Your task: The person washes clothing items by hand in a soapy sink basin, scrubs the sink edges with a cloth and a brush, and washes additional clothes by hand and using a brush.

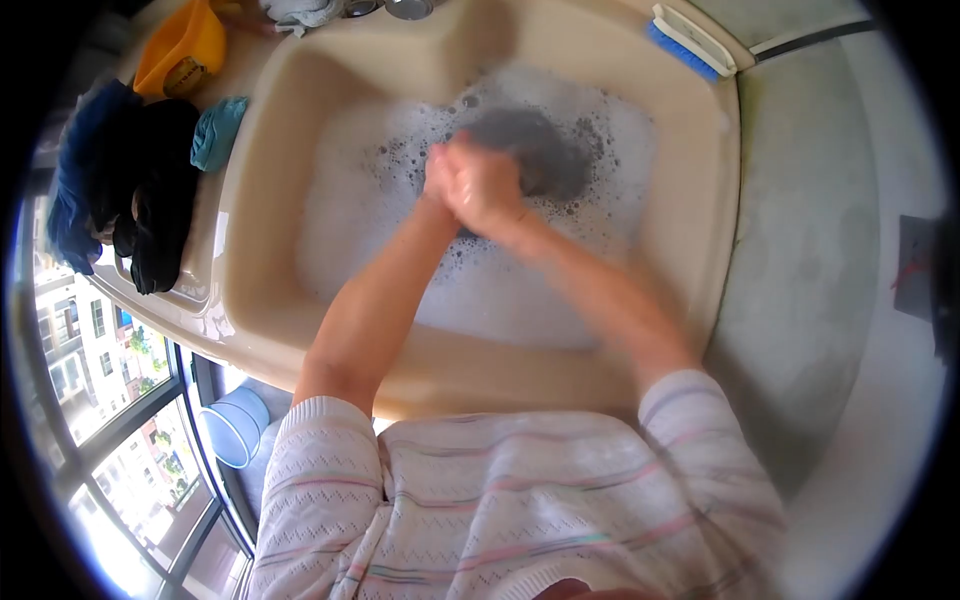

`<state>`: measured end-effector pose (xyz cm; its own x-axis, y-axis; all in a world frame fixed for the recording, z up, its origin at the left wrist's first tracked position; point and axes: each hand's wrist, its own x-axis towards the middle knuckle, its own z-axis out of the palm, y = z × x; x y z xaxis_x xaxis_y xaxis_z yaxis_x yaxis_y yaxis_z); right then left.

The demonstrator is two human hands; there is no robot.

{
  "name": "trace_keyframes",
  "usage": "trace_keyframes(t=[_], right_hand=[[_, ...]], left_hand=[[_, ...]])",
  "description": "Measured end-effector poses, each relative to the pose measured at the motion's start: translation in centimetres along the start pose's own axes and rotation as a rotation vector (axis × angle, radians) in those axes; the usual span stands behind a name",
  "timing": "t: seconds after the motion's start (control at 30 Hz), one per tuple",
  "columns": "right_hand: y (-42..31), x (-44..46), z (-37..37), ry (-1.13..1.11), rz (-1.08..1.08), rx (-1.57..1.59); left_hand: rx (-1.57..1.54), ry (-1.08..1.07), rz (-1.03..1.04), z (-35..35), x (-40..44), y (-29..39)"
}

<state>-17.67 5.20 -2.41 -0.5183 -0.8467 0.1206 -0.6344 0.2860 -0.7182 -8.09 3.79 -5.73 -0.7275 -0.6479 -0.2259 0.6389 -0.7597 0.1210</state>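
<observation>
A dark grey cloth (540,150) lies in soapy water (500,300) in the beige sink (265,220), its edges lost among the bubbles. Above its near left side, my two hands are pressed together. My right hand (485,185) is closed in a fist, knuckles up, partly covering my left hand (437,178). The fingers of my left hand are closed too. Both appear to grip part of the cloth, though the held part is mostly hidden beneath them. Some blur shows on my right forearm.
A blue-bristled scrub brush (693,42) rests on the sink's back right corner. Dark clothes (150,190), a teal cloth (217,133) and a yellow plastic container (180,48) occupy the left ledge. On the floor at lower left stands a light blue bucket (236,428), near the windows.
</observation>
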Motion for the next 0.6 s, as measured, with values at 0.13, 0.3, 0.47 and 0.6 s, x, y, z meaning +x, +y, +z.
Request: trace_keyframes(t=[0.13, 0.3, 0.47, 0.6], right_hand=[[0.4, 0.5, 0.8, -0.066, 0.113, -0.018], [11.0, 3.4, -3.2, 0.061, 0.226, -0.249], [10.2, 0.4, -1.9, -0.132, 0.237, 0.076], [10.0, 0.9, -3.6, -0.315, 0.295, 0.149]], left_hand=[[0.501, 0.643, -0.087, 5.0, 0.7, -0.4], [0.622, 0.613, 0.042, 0.0, 2.4, 4.8], [1.426, 0.628, 0.103, -0.4, 1.0, 4.4], [1.047, 0.602, -0.214, -0.2, 1.2, 5.4]])
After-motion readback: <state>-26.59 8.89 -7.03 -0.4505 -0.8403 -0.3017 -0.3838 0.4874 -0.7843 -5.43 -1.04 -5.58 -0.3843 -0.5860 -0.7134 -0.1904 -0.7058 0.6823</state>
